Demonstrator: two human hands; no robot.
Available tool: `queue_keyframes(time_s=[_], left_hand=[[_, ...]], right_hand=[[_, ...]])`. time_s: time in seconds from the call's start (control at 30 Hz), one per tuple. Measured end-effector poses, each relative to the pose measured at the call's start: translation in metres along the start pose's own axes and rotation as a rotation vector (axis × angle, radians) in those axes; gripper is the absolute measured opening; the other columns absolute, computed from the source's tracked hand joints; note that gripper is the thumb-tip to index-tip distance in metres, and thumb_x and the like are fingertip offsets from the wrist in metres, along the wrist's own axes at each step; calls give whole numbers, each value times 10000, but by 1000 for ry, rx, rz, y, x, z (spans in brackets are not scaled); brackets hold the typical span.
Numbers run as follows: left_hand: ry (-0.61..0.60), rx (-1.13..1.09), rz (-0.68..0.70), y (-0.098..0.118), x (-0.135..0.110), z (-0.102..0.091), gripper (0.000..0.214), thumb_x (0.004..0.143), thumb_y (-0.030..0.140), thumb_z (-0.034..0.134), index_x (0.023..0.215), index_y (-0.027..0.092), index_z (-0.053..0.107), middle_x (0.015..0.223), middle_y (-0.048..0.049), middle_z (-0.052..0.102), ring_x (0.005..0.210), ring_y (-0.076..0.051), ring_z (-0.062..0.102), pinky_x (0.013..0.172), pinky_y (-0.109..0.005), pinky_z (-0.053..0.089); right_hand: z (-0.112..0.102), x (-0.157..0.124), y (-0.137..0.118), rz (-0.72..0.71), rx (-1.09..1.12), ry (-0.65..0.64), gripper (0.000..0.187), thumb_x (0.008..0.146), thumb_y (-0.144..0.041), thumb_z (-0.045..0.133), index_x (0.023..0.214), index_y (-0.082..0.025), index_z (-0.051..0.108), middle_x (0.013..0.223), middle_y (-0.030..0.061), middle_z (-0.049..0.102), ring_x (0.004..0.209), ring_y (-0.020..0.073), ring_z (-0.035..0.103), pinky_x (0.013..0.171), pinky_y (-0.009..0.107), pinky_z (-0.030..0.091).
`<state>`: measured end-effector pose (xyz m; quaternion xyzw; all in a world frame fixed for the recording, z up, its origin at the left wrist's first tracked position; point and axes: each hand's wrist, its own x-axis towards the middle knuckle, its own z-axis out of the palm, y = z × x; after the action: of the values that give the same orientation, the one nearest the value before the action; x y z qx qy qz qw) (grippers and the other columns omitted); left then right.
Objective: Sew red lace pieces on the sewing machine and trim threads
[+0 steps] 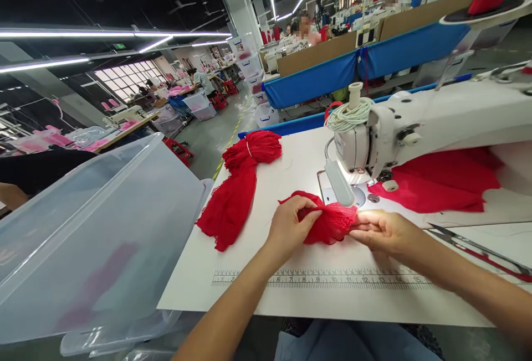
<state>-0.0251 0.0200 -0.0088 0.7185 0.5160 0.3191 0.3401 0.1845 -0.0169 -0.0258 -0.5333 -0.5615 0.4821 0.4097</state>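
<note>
A small piece of red mesh fabric lies on the white sewing table, just in front of the sewing machine. My left hand pinches its left side, fingers curled around the cloth. My right hand grips its right edge, close to the needle area. Both hands are closed on the same piece.
A tied bundle of red fabric lies on the table's left part. More red cloth sits under the machine arm. A clear plastic bin stands at the left. A printed ruler runs along the front edge. Other workers sit far behind.
</note>
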Motion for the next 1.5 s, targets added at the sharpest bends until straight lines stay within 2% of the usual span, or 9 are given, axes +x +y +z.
queue_keyframes(time_s=[0.13,0.3,0.53,0.8,0.93,1.03,1.17,1.3,1.5], left_hand=[[3,-64,-29,6,-6,13,116,841,256,596,751,187,617,810,-20,661,755,-168,570,689,-281,407],[52,-92,32,6,-9,21,161,875,268,537,754,193,611,833,-26,664,795,-178,581,718,-291,410],[168,-147,124,-4,-11,31,149,900,259,519,784,193,586,813,-29,630,793,-177,566,739,-295,426],[231,-76,173,-7,-12,34,148,929,254,500,807,199,564,826,-30,614,786,-174,569,752,-313,453],[376,121,314,-7,-15,37,112,911,201,501,971,197,596,956,-70,620,912,-213,572,843,-382,462],[303,135,414,-6,-21,42,162,927,245,491,1023,181,605,955,-87,614,869,-204,577,798,-366,493],[65,-148,182,-1,-24,48,218,863,378,614,925,169,615,807,-44,635,664,-149,586,609,-269,504],[2,-472,-85,3,-20,46,260,834,409,623,759,161,643,670,-15,620,601,-128,569,574,-238,478],[9,-737,-275,2,-16,38,377,709,498,749,679,127,689,633,-11,619,524,-92,554,539,-211,455]], right_hand=[[21,-8,-6,213,370,-13,362,674,-534,732,729,-183,666,542,-37,456,465,70,300,418,214,214],[31,-5,-3,219,656,119,419,572,-490,819,732,-165,610,711,-14,516,534,50,279,441,190,246],[33,-6,3,191,626,149,410,637,-484,786,856,-186,609,544,-77,411,491,59,294,470,198,277],[33,-8,2,207,628,17,554,707,-478,767,1166,-230,581,937,37,704,714,169,604,636,276,467],[32,-7,3,239,632,20,486,749,-474,732,1147,-213,631,968,56,709,764,176,618,670,274,476],[32,-7,7,213,593,51,478,740,-495,732,1107,-194,671,841,38,688,664,143,562,599,251,447],[33,-9,10,132,467,45,432,777,-542,664,1042,-204,713,803,29,657,593,115,477,522,232,398],[36,-12,9,-6,273,112,372,793,-529,642,995,-223,710,925,62,678,857,207,613,754,310,501],[40,-10,22,8,157,302,361,775,-530,636,942,-210,654,961,90,651,746,207,630,690,344,508]])
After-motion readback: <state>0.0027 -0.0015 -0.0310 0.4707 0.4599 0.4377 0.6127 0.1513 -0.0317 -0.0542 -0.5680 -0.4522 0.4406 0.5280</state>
